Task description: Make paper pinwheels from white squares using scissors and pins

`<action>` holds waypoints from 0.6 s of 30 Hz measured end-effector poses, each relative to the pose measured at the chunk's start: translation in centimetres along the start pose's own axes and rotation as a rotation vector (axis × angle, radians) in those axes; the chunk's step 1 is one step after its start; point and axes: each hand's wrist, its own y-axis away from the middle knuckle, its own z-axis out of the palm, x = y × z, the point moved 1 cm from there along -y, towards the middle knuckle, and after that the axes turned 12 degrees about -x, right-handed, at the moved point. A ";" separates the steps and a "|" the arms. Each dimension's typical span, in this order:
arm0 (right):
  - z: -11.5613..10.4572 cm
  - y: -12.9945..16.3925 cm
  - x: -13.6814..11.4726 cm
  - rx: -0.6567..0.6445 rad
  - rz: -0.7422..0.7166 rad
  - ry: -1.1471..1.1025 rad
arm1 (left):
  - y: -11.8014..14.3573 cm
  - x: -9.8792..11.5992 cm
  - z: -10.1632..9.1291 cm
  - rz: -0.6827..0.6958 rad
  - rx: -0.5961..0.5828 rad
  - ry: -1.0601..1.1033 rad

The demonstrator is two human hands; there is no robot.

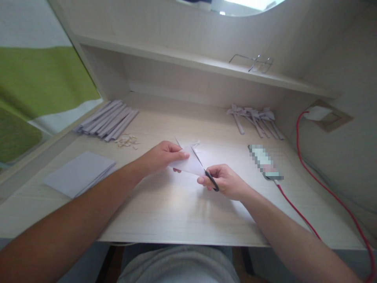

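My left hand [163, 157] pinches a folded piece of white paper [191, 162] just above the middle of the desk. My right hand [225, 181] grips black-handled scissors [209, 179], whose blades reach up into the paper. The two hands sit close together, the paper between them. Part of the paper hides behind my left fingers.
A bundle of folded paper strips [107, 120] lies at the back left, with small paper scraps [127, 140] beside it. A white paper stack [79, 173] sits front left. Finished paper pieces [255, 118] lie back right. A phone [265, 162] on a red cable [297, 210] lies right; glasses [253, 63] rest on the shelf.
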 end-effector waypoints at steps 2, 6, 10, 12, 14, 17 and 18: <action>0.1 0.0 -0.1 0.002 0.001 -0.008 | 0.0 -0.3 -0.1 0.002 -0.009 -0.007; 0.4 0.0 -0.3 0.000 -0.002 -0.039 | -0.1 -0.8 0.1 -0.009 -0.063 -0.033; 0.4 0.0 -0.2 0.006 0.002 -0.055 | -0.1 -0.9 0.3 -0.010 -0.080 -0.026; 0.4 -0.1 0.0 0.006 -0.008 -0.056 | -0.1 -0.8 0.4 -0.017 -0.073 -0.015; 0.5 -0.3 0.2 0.021 -0.022 -0.051 | -0.1 -0.8 0.5 -0.025 -0.063 -0.017; 0.5 -0.6 0.4 0.077 -0.022 -0.054 | -0.2 -0.9 0.6 -0.029 -0.064 -0.015; 0.5 -0.6 0.4 0.094 -0.014 -0.057 | -0.3 -0.9 0.6 -0.028 -0.067 -0.008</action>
